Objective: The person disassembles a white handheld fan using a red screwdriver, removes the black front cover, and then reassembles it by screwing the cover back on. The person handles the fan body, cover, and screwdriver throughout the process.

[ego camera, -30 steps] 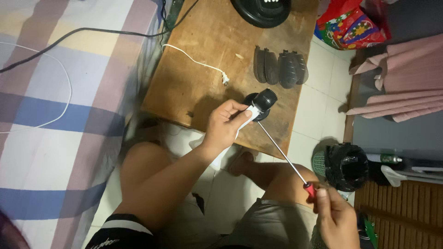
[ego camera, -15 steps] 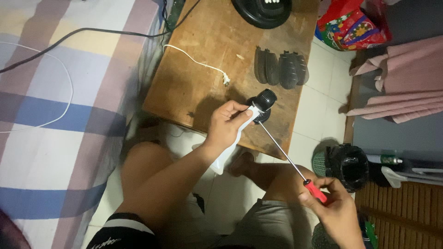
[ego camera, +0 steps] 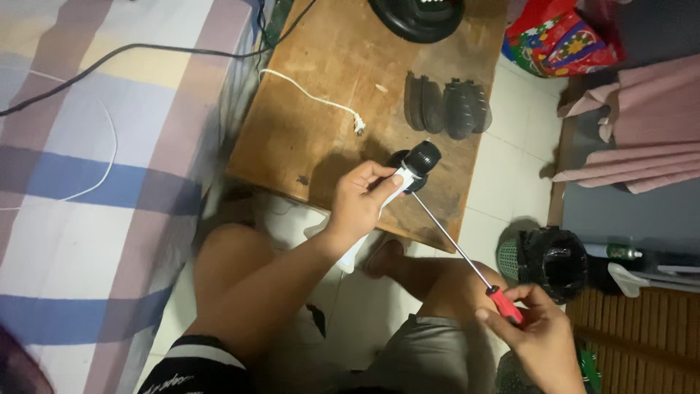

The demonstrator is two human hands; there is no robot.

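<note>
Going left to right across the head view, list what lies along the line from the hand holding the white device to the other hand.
Left hand gripping the white handheld device with a black round head → thin metal screwdriver shaft → red screwdriver handle → right hand.

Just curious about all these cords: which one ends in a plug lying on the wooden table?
The short white cord on the wooden table; its plug lies there. The black cable and thin white wire run over the striped bedding.

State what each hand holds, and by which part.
Left hand: white appliance, gripped around its body below the black head. Right hand: long screwdriver, by its red handle.
</note>
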